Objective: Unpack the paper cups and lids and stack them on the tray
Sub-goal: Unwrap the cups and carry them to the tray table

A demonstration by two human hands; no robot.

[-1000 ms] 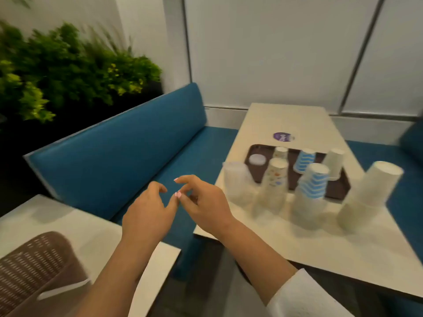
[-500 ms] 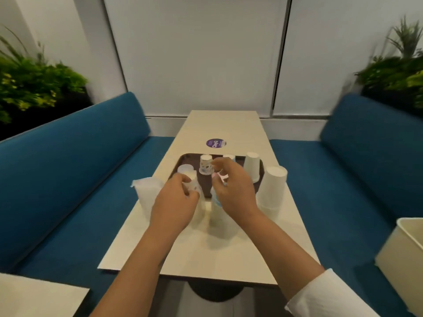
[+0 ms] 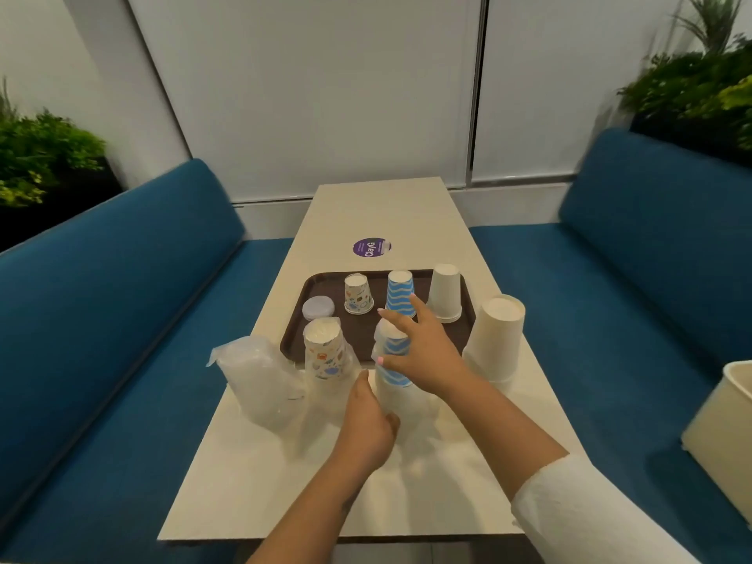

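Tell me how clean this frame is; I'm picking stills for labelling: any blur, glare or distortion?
Head view: wide-angle bending bows the blue bench seats and wall lines; soft even light, no glare on the beige table; the clear plastic sleeve of lids and left hand look slightly smeared; the brown tray stays readable.

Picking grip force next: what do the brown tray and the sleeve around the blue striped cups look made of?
Brown tray: probably hard plastic, matte, with a moulded raised rim. Sleeve around the blue striped cups: thin clear plastic film, glossy and crinkled, the cups showing through it.
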